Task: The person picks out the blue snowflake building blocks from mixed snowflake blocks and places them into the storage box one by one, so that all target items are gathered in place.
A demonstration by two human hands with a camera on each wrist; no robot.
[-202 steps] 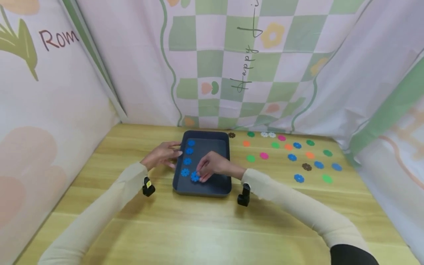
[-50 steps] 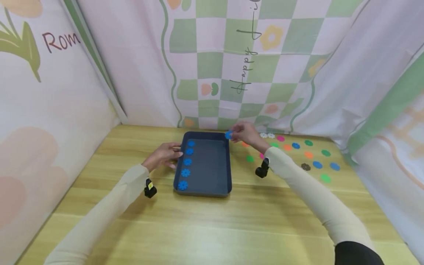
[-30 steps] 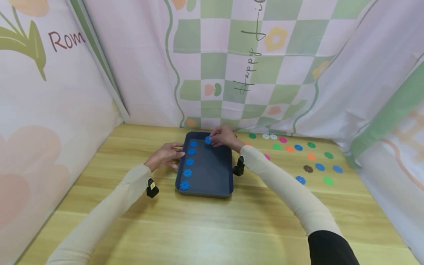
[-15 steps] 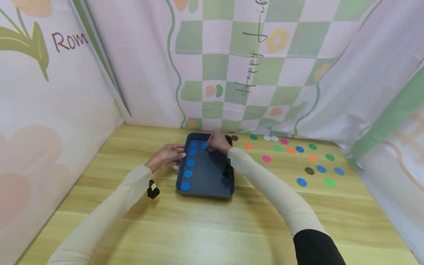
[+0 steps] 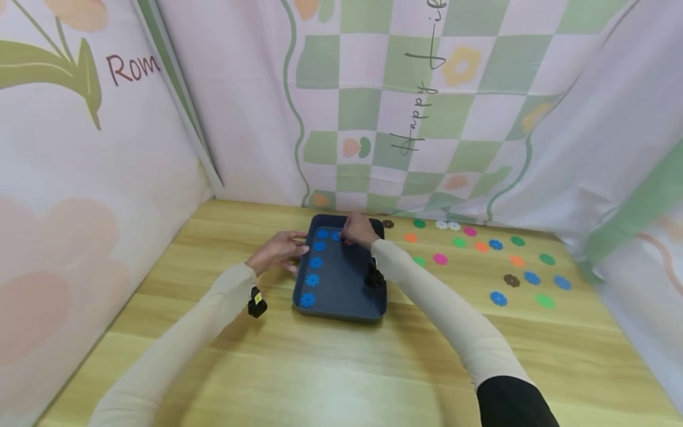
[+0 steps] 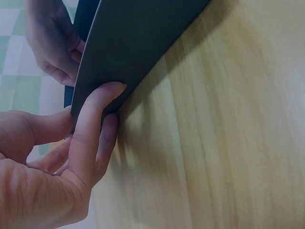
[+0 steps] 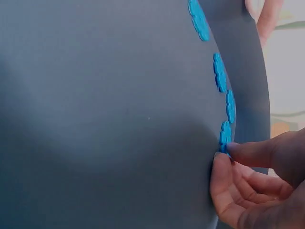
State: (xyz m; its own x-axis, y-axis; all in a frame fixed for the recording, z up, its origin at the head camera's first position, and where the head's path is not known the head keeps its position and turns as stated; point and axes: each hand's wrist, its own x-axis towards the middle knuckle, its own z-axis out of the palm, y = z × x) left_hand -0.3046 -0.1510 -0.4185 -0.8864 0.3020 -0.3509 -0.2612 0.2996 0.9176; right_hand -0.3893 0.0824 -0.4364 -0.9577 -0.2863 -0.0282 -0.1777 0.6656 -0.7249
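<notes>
A dark grey tray lies on the wooden table. Along its left wall runs a column of several blue flower-shaped discs. My left hand holds the tray's left side; in the left wrist view its thumb is at the rim and its fingers press the outer wall. Inside the far end of the tray, my right hand pinches a blue flower-shaped disc between thumb and index finger, low at the tray floor. This disc sits just right of the farthest one in the column, and my fingers partly cover it.
Right of the tray, flower-shaped discs are scattered on the table: blue, brown, pink, orange, green and white. A patterned curtain hangs behind the table.
Since the oldest frame, my right hand has left a blue disc at the column's near end, then carried another from the right over the tray and lowered it at the far end. My left hand stays put.
</notes>
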